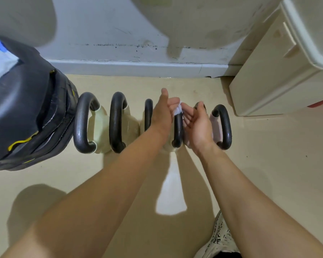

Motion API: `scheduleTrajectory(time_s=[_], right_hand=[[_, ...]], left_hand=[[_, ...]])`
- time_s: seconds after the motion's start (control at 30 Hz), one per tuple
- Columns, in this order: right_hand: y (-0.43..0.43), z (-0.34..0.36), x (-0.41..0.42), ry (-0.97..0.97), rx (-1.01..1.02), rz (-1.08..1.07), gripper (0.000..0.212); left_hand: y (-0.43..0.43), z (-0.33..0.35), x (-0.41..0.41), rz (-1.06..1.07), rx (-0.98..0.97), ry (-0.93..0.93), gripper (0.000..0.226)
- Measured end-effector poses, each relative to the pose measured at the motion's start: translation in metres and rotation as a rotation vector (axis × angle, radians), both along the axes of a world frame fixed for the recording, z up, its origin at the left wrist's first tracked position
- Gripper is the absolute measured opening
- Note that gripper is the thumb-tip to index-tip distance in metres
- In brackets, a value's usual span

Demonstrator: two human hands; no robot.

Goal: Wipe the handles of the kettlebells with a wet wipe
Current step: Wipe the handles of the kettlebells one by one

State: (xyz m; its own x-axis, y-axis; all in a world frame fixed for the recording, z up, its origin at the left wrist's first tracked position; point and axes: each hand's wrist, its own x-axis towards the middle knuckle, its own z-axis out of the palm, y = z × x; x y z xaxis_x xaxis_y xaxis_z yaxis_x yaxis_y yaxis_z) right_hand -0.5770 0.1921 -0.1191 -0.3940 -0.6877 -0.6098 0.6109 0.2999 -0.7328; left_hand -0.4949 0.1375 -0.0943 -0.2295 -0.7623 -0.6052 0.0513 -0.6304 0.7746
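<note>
No legible text anywhere.

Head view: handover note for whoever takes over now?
Left hand: open, fingers straight, beside the fourth handle from the left.
Right hand: on the handle's other side, fingertips at the wipe; a pinch is not clear.
Wipe: bunched on the far end of that handle. Five kettlebells stand in a row on the floor.
Done: cannot tell which handles are wiped.
Left: finish the fourth, then any not yet done.
</note>
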Motion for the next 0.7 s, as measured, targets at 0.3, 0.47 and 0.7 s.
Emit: scheduleTrajectory(time_s=[0.3,0.47,0.7], right_hand=[[0.070,-0.005,0.028,0.269,-0.027,0.066,0.053],[0.087,-0.018,0.039,0.432,-0.016,0.150,0.053],[0.025,-0.001,0.013,0.269,-0.107,0.269,0.060]], left_hand=[[0.067,-0.004,0.024,0.082,-0.051,-0.042,0.041],[0.087,-0.002,0.021,0.076,-0.074,-0.045,0.043],[0.041,0.004,0.004,-0.065,-0.142,-0.036,0.054]])
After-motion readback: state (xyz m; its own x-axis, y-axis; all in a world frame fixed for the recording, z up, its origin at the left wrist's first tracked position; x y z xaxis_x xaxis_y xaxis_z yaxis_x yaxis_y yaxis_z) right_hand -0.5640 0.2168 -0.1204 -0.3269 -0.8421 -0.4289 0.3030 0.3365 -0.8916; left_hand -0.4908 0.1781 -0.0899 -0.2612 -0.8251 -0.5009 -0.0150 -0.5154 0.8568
